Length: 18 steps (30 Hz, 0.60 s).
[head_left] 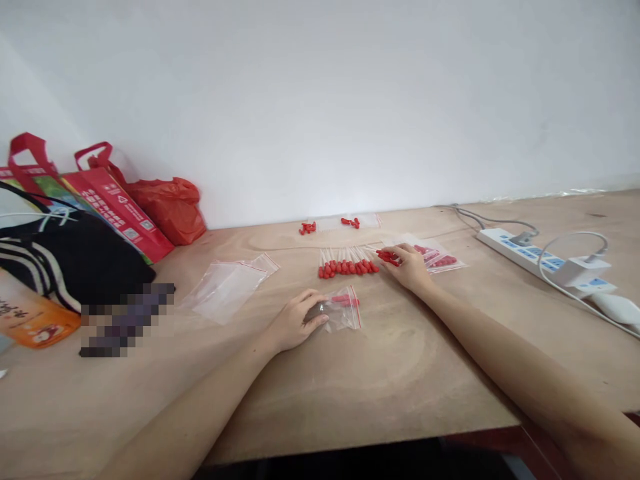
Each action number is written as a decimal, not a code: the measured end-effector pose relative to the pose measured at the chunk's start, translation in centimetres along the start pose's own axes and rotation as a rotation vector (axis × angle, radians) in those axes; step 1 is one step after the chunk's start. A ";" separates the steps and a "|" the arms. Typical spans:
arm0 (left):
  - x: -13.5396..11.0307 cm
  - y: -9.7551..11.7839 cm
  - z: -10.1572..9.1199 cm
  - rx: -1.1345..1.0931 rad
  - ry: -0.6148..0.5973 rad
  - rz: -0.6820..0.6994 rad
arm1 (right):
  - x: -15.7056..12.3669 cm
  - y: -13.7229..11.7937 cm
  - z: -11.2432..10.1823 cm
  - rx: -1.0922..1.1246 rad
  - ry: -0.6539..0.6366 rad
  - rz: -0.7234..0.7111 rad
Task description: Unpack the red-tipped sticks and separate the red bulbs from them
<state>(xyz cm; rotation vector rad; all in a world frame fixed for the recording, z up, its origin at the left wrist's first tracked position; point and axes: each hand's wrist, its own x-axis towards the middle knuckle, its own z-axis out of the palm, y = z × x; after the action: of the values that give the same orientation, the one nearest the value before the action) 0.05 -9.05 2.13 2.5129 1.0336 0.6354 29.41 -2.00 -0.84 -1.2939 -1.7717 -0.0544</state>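
Observation:
My left hand [299,320] rests on the wooden table [380,373], fingers curled over the edge of a small clear zip bag [344,308] that holds a few red-tipped droppers. My right hand [409,265] reaches further back and pinches a couple of red-tipped droppers [387,256] at the right end of a row of several droppers [347,263] lying side by side. Filled small bags [440,259] lie just right of that hand.
A stack of empty clear zip bags [227,285] lies to the left. Red shopping bags [115,200] and dark cloth [70,253] sit at far left. More droppers [307,228] lie near the wall. A white power strip [540,257] with cables is at right.

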 end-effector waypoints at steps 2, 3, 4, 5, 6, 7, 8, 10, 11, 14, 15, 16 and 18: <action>0.0 0.0 0.0 0.001 -0.002 0.000 | -0.1 0.0 0.0 -0.032 -0.018 -0.022; 0.0 0.0 0.0 0.001 -0.003 -0.001 | -0.2 0.0 0.1 -0.036 -0.034 -0.029; 0.0 0.1 0.0 0.001 -0.005 -0.001 | -0.2 0.0 0.1 -0.037 -0.051 -0.032; 0.0 0.1 0.0 0.001 -0.007 0.000 | -0.3 0.0 0.1 -0.036 -0.071 -0.032; 0.0 0.1 0.0 0.001 -0.008 -0.001 | -0.3 -0.1 0.1 -0.035 -0.094 -0.032; 0.0 0.1 0.0 0.001 -0.009 -0.003 | -0.3 -0.1 0.0 -0.037 -0.119 -0.032; 0.0 0.1 0.0 0.003 -0.009 -0.006 | -0.3 -0.1 -0.1 -0.045 -0.144 -0.033; 0.0 0.1 0.0 0.008 -0.009 -0.013 | -0.3 0.0 -0.3 -0.082 -0.185 -0.028; -0.1 0.1 0.0 0.011 -0.010 -0.014 | -0.2 0.1 -0.4 -0.111 -0.198 -0.016; -0.1 0.1 0.0 0.013 -0.013 -0.012 | -0.1 0.6 -0.5 -0.195 -0.219 0.062; -0.1 0.1 0.0 0.011 -0.014 -0.011 | -0.1 0.7 -0.5 -0.211 -0.228 0.089; -0.1 0.1 0.0 0.010 -0.015 -0.011 | -0.1 0.8 -0.4 -0.219 -0.239 0.112; -0.1 0.1 0.0 0.008 -0.016 -0.014 | -0.1 1.0 -0.2 -0.205 -0.256 0.154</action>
<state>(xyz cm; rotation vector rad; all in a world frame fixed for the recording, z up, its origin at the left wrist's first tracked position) 0.08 -9.18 2.16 2.5114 1.0490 0.6069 30.34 -1.72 -1.25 -1.6425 -1.9122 0.0177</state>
